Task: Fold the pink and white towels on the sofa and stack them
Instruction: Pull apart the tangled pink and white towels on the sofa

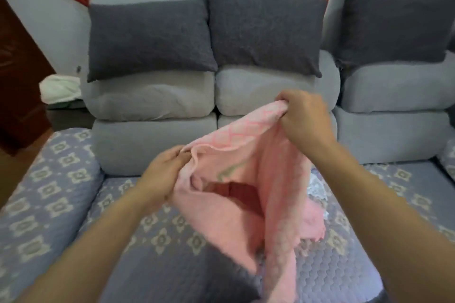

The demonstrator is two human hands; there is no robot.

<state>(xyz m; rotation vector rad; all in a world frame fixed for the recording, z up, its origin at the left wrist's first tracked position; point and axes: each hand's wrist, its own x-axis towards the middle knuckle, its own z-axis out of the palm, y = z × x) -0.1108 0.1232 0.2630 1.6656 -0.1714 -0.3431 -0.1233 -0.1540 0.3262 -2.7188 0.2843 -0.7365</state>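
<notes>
A pink towel (pixel 248 179) hangs in the air above the sofa seat (pixel 172 248), bunched and sagging between my two hands. My left hand (pixel 165 172) pinches its edge at the lower left. My right hand (pixel 302 115) grips a corner higher up, near the sofa back. The towel's lower part trails down onto the patterned seat cover. A patch of white fabric (pixel 317 184), perhaps the white towel, peeks out on the seat behind the pink towel's right side; most of it is hidden.
Three dark grey pillows (pixel 150 37) (pixel 266 24) (pixel 396 22) lean on the grey back cushions (pixel 152 101). A dark cushion (pixel 221 275) lies at the front of the seat. A white bundle (pixel 60 87) sits left of the sofa beside a dark wooden door.
</notes>
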